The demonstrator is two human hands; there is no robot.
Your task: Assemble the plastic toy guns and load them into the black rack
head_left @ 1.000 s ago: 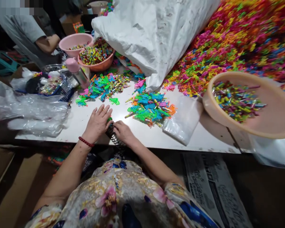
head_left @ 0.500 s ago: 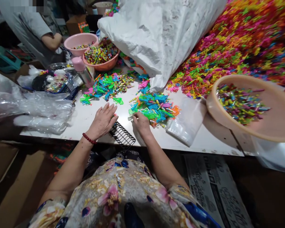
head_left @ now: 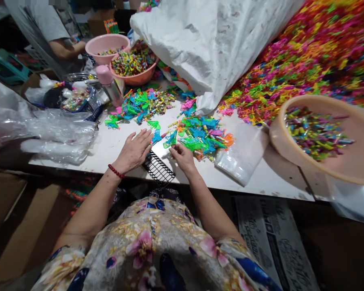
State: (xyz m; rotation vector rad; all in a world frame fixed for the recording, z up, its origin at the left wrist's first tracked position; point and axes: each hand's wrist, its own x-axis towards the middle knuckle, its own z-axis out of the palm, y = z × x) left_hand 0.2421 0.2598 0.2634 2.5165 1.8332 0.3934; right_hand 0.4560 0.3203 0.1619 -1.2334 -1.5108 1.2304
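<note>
My left hand (head_left: 135, 149) lies palm down on the white table (head_left: 103, 151) with its fingers stretched out; nothing shows in it. A blue plastic toy piece (head_left: 156, 137) lies at its fingertips. Beside its thumb sits a small black wire rack (head_left: 160, 166), hanging slightly over the front edge. My right hand (head_left: 183, 158) is pinched at the near end of a green toy piece (head_left: 170, 139); the exact grip is partly hidden by the fingers. Just beyond it is a pile of green, blue and orange toy pieces (head_left: 200, 135).
Another toy pile (head_left: 139, 106) lies farther back. Bowls hold short coloured sticks: an orange one (head_left: 139, 81) and a large peach one (head_left: 276, 135). A pink-lidded flask (head_left: 112, 89), clear bags (head_left: 242, 155), a white sack (head_left: 194, 44) and a colourful heap (head_left: 291, 68) surround the space. A co-worker (head_left: 60, 46) stands back left.
The blue and green pieces now lie apart from the near pile, between my hands. My right hand has shifted slightly toward me. The view has tilted a little.
</note>
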